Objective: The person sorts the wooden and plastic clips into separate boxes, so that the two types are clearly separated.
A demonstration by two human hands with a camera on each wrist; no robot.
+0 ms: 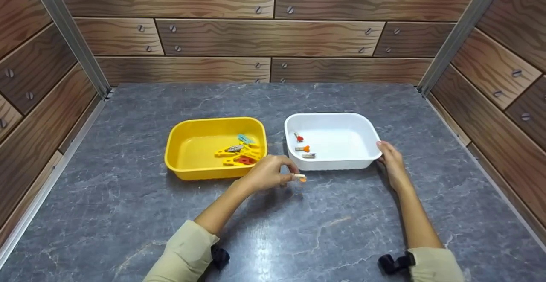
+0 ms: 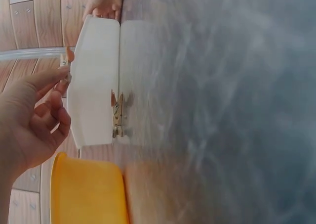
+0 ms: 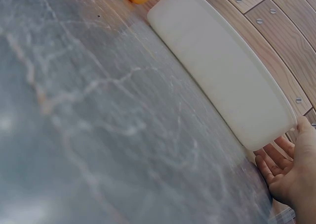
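Observation:
My left hand (image 1: 271, 173) pinches a small wooden clothespin (image 1: 300, 176) with an orange decoration between thumb and fingertips, just in front of the white plastic tub (image 1: 332, 164). At that tub's right front corner is my right hand (image 1: 393, 167), thumb at the rim and fingers along the outer wall. Three small clothespins (image 1: 302, 149), with red and orange showing on two, lie inside its left part. In the left wrist view, another wooden clothespin (image 2: 117, 114) sits on the table close to the white tub's wall; my hand hides that spot in the head view.
A yellow plastic tub (image 1: 209, 173) stands left of the white one, a narrow gap between them. Several clips (image 1: 241, 152), mostly yellow with some red and blue, pile up in its right part. Wood-patterned panels (image 1: 268, 37) wall the grey marbled table (image 1: 332, 239) at back and sides.

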